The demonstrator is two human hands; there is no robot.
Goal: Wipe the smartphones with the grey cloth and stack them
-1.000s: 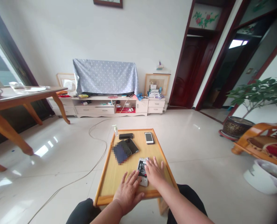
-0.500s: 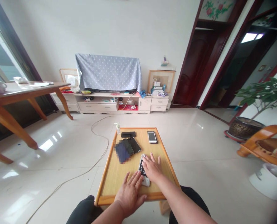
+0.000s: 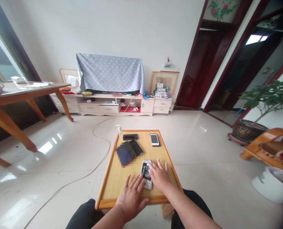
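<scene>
An opened phone (image 3: 146, 173) lies on the small wooden table in front of me, its black battery and pale lower part exposed. My left hand (image 3: 133, 192) rests flat with fingers spread, the fingertips touching the phone's lower left edge. Over the phone's upper right side is my right hand (image 3: 159, 175). Its index finger and thumb side press a small whitish wad (image 3: 149, 162), perhaps tissue, against the phone's top end, while the other fingers stretch out. What lies under the right palm is hidden.
On the wooden table (image 3: 110, 187) lie a white phone (image 3: 154, 139), a black phone (image 3: 130, 136), a dark tablet-like device (image 3: 138, 147) and a blurred dark blue item (image 3: 124, 156). A small pump bottle (image 3: 120, 130) stands at the far left corner. A cable (image 3: 84, 176) crosses the floor.
My right hand has slid slightly right with the whitish wad, uncovering more of the battery. My left hand stays about where it was on the phone's edge.
</scene>
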